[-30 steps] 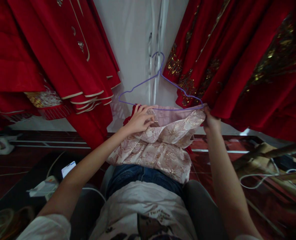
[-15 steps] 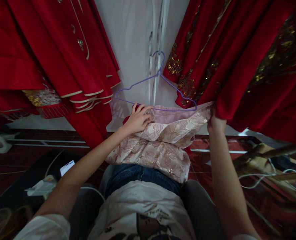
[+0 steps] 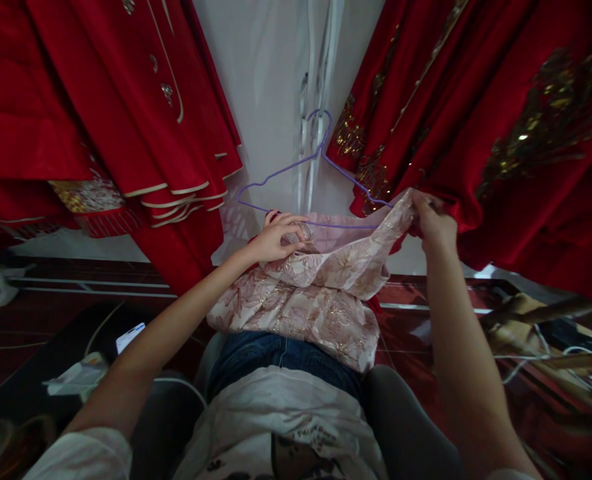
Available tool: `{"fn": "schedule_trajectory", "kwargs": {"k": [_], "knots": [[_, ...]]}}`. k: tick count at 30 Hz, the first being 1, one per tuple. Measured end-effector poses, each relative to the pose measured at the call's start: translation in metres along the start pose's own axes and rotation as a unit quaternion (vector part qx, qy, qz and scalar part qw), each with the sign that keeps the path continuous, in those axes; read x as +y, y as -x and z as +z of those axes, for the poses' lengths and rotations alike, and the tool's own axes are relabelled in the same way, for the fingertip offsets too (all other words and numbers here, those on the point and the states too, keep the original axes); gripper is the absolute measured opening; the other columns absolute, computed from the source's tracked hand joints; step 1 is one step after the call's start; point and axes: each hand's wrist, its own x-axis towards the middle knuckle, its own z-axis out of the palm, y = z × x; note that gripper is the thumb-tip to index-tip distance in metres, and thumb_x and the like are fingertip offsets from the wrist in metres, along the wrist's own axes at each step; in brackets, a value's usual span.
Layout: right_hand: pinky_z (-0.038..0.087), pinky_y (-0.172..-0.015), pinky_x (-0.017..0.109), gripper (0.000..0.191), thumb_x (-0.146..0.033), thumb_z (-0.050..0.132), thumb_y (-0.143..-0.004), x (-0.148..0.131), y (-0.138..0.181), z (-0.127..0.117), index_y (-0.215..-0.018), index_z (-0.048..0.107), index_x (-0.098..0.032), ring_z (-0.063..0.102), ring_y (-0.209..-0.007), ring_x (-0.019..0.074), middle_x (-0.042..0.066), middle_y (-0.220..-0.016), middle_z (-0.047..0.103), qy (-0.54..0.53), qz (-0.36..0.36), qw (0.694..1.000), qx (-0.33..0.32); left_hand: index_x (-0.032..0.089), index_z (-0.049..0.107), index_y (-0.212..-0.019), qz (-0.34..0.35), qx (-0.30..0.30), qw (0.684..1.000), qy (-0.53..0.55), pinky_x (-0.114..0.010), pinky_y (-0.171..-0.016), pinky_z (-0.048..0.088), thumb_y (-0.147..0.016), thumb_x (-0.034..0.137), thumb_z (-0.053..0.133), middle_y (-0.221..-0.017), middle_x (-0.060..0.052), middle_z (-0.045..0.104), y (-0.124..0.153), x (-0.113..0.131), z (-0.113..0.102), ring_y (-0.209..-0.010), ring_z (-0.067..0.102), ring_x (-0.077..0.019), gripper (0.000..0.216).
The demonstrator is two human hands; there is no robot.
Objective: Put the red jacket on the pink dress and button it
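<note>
A pale pink brocade garment (image 3: 296, 307) with a gold floral pattern lies folded over my lap, its upper edge held up. My left hand (image 3: 279, 239) grips that edge on the left, thumb and fingers pinched on the cloth. On the right, my right hand (image 3: 433, 220) holds the garment's corner, raised beside the red hanging cloth. A thin purple clothes hanger (image 3: 321, 155) stands upright behind the garment. Its bottom bar runs along the opening, and its right end is now covered by the cloth. The left end still shows above my left hand.
Red garments with gold trim (image 3: 176, 153) hang at the left, and red sequined garments (image 3: 476, 120) at the right. Behind the hanger is a white cabinet door (image 3: 261, 100). A phone (image 3: 129, 338) lies on a dark surface at left. Cables and wooden pieces (image 3: 541, 320) are at right.
My right hand has lifted the garment's corner slightly up and leftward, over the hanger's right end. My left hand stays on the left edge, its fingers drawn closer together.
</note>
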Motion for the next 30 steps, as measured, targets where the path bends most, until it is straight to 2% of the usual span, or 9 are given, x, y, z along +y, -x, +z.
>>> {"fn": "schedule_trajectory", "kwargs": {"k": [1, 5, 7, 10, 13, 17, 21, 25, 30], "knots": [[0.045, -0.057, 0.03, 0.028, -0.041, 0.062, -0.078, -0.01, 0.001, 0.002, -0.093, 0.067, -0.018, 0.056, -0.066, 0.0181, 0.007, -0.074, 0.065, 0.002, 0.0, 1.0, 0.011, 0.025, 0.066, -0.089, 0.0, -0.005, 1.0, 0.004, -0.059, -0.115, 0.009, -0.087, 0.04, 0.059, -0.139, -0.001, 0.054, 0.0, 0.001, -0.001, -0.132, 0.043, -0.0245, 0.017], [0.046, -0.062, 0.029, 0.03, -0.044, 0.065, -0.08, -0.05, 0.006, 0.015, -0.093, 0.072, -0.017, 0.06, -0.069, 0.0173, 0.006, -0.076, 0.068, 0.093, -0.133, 0.983, -0.085, 0.025, 0.067, -0.09, 0.007, -0.018, 0.999, 0.045, -0.058, -0.114, 0.014, -0.087, 0.042, 0.06, -0.141, -0.002, 0.052, -0.007, 0.009, 0.002, -0.133, 0.042, -0.0254, 0.018], [0.044, -0.063, 0.029, 0.028, -0.045, 0.064, -0.082, -0.063, 0.006, 0.022, -0.091, 0.072, -0.019, 0.06, -0.069, 0.0176, 0.004, -0.072, 0.066, 0.155, -0.175, 0.968, -0.096, 0.025, 0.066, -0.089, 0.01, -0.011, 0.997, 0.069, -0.056, -0.113, 0.018, -0.087, 0.041, 0.061, -0.14, -0.003, 0.054, -0.012, 0.013, 0.007, -0.133, 0.043, -0.0252, 0.017], [0.039, -0.062, 0.028, 0.021, -0.041, 0.062, -0.084, -0.07, 0.007, 0.033, -0.086, 0.068, -0.021, 0.059, -0.069, 0.0185, 0.004, -0.069, 0.064, 0.217, -0.194, 0.954, -0.075, 0.023, 0.064, -0.088, -0.004, 0.032, 0.994, 0.102, -0.052, -0.111, 0.022, -0.089, 0.039, 0.059, -0.131, -0.003, 0.061, -0.019, 0.015, 0.018, -0.127, 0.048, -0.0235, 0.017], [0.035, -0.062, 0.028, 0.022, -0.041, 0.057, -0.087, -0.067, 0.011, 0.04, -0.078, 0.062, -0.021, 0.057, -0.069, 0.0189, 0.004, -0.066, 0.061, 0.249, -0.215, 0.943, -0.047, 0.02, 0.061, -0.086, -0.047, 0.113, 0.98, 0.155, -0.043, -0.105, 0.034, -0.091, 0.04, 0.054, -0.11, -0.004, 0.07, -0.027, 0.007, 0.022, -0.108, 0.06, -0.0199, 0.021], [0.031, -0.061, 0.029, 0.035, -0.046, 0.048, -0.092, -0.06, 0.011, 0.04, -0.067, 0.053, -0.022, 0.052, -0.064, 0.0173, 0.003, -0.06, 0.053, 0.276, -0.237, 0.931, -0.039, 0.02, 0.057, -0.085, -0.137, 0.318, 0.913, 0.216, -0.027, -0.08, 0.046, -0.09, 0.046, 0.053, -0.085, -0.002, 0.066, -0.029, -0.026, 0.007, -0.082, 0.061, -0.0151, 0.027], [0.029, -0.06, 0.029, 0.04, -0.049, 0.045, -0.093, -0.057, 0.004, 0.037, -0.063, 0.048, -0.023, 0.048, -0.06, 0.0165, 0.002, -0.055, 0.047, 0.278, -0.234, 0.931, -0.047, 0.019, 0.057, -0.082, -0.21, 0.485, 0.823, 0.209, -0.024, -0.076, 0.046, -0.086, 0.044, 0.058, -0.082, -0.001, 0.063, -0.006, -0.077, -0.011, -0.08, 0.06, -0.0137, 0.026], [0.029, -0.06, 0.03, 0.043, -0.052, 0.044, -0.093, -0.055, 0.002, 0.039, -0.062, 0.046, -0.023, 0.047, -0.059, 0.0167, 0.001, -0.053, 0.043, 0.272, -0.232, 0.933, -0.05, 0.016, 0.059, -0.079, -0.281, 0.507, 0.784, 0.222, -0.023, -0.073, 0.045, -0.081, 0.04, 0.063, -0.078, -0.001, 0.062, 0.03, -0.114, -0.009, -0.074, 0.059, -0.0124, 0.024], [0.027, -0.06, 0.029, 0.044, -0.05, 0.045, -0.093, -0.053, 0.004, 0.042, -0.059, 0.041, -0.022, 0.045, -0.057, 0.0155, 0.0, -0.053, 0.04, 0.266, -0.222, 0.936, -0.055, 0.015, 0.061, -0.08, -0.314, 0.503, 0.764, 0.252, -0.023, -0.075, 0.045, -0.08, 0.035, 0.063, -0.08, -0.002, 0.064, 0.046, -0.122, -0.001, -0.075, 0.06, -0.0124, 0.02]]}}
